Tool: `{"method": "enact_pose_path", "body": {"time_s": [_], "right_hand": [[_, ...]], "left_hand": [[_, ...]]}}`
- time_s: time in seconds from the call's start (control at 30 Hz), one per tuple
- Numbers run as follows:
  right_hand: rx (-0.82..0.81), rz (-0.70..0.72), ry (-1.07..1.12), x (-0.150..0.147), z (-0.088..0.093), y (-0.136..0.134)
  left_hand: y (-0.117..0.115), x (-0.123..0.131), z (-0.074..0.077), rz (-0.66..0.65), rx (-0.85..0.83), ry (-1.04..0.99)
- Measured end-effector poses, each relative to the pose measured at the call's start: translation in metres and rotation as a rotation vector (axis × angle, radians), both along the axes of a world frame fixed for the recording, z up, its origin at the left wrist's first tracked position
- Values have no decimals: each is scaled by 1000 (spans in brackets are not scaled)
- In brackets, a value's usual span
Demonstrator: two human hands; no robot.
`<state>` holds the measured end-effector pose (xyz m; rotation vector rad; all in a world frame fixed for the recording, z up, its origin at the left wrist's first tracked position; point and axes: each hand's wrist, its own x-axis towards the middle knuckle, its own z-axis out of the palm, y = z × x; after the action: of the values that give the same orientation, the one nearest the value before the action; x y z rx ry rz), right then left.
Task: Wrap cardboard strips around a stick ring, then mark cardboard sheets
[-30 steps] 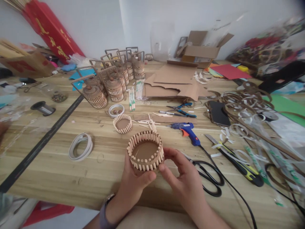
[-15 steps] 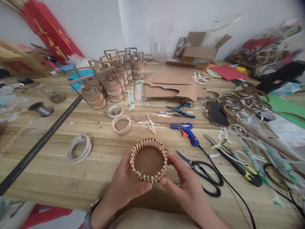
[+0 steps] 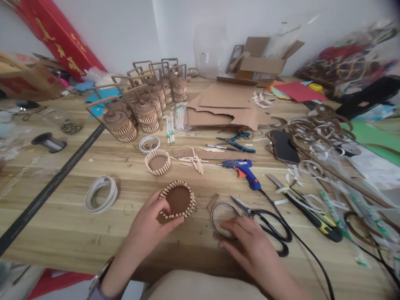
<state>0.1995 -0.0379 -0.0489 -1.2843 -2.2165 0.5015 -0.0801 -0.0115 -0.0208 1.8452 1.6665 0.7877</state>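
Observation:
My left hand (image 3: 148, 221) is closed on a round base (image 3: 178, 198) with a brown floor and a rim of short upright wooden sticks. The fingers reach over its left side into it, and the thumb lies along the near side. To the right, my right hand (image 3: 246, 239) is at a thin ring (image 3: 215, 223) lying on the table. Its fingers extend over the near part of the ring, with the thumb apart outside it; firm contact cannot be made out. Black-handled scissors (image 3: 265, 221) lie right beside this hand. Farther back stands a smaller stick-rimmed base (image 3: 158, 162).
A blue glue gun (image 3: 245, 168), loose sticks (image 3: 195, 160), pliers (image 3: 239, 143) and a utility knife (image 3: 308, 212) lie beyond my hands. Tape rolls (image 3: 101, 193) sit at left. Several handled baskets (image 3: 146, 116) and cardboard (image 3: 225, 104) stand or lie at the back.
The stick-rimmed base has moved left and is now in my left hand alone. My right hand has let go of it and moved over the ring, which is now visible.

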Motion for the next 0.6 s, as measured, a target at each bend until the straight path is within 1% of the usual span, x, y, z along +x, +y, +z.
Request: {"method": "enact_pose_path", "body": {"time_s": [0.07, 0.13, 0.2, 0.3, 0.43, 0.5, 0.6], "right_hand": [[74, 54, -107, 2, -2, 0], [146, 79, -168, 0, -2, 1], [220, 69, -207, -2, -1, 2], [308, 22, -250, -1, -1, 5], [320, -7, -295, 7, -6, 11], [320, -15, -323, 13, -10, 16], [357, -40, -396, 22, -14, 26]], "left_hand": [[6, -2, -8, 14, 64, 80], [11, -3, -15, -3, 137, 134], [15, -4, -21, -11, 193, 182], [21, -8, -29, 8, 234, 274], [27, -15, -38, 19, 265, 382], [28, -15, -39, 31, 329, 432], [21, -8, -28, 91, 492, 520]]}}
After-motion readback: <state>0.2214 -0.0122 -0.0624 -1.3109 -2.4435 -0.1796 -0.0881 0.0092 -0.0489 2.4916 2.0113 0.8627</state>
